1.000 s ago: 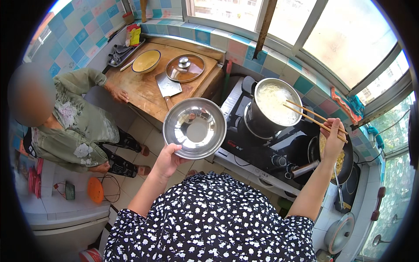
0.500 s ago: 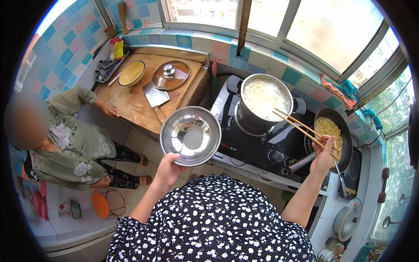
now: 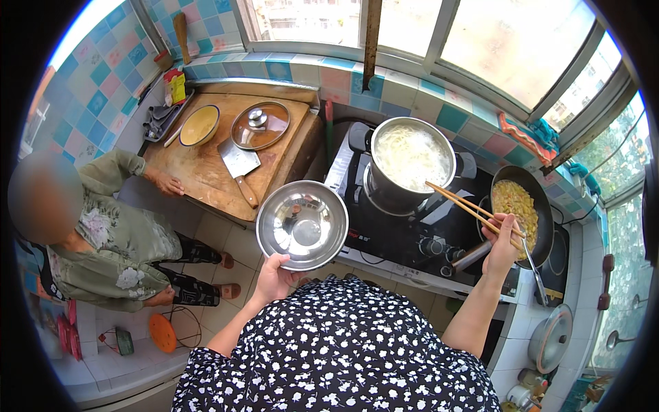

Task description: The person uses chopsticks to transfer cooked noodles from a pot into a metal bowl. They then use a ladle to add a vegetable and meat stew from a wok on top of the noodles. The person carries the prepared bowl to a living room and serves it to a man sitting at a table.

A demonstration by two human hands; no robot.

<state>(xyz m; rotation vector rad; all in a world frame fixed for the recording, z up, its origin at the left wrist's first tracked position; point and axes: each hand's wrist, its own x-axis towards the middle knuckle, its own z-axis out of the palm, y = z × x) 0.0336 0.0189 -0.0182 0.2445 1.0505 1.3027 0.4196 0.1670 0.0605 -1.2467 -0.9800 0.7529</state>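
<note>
Wide fisheye view, upright, from the left of two cameras worn side by side on my head. It faces down and forward over my patterned top [image 3: 336, 343], with my left hand [image 3: 274, 279] and right hand [image 3: 502, 250] near, the windows [image 3: 515, 48] farther off; straight edges bend toward its dark rim.

Your bowl [image 3: 302, 213] is silver, your chopsticks [image 3: 446, 194] golden tan, your black top [image 3: 329, 343] sprinkled with white flowers. You see a black hob [image 3: 395, 237], a yellow dish [image 3: 200, 125] rimmed dark, and wall tiles [image 3: 96, 103] checked blue, pink and white.
</note>
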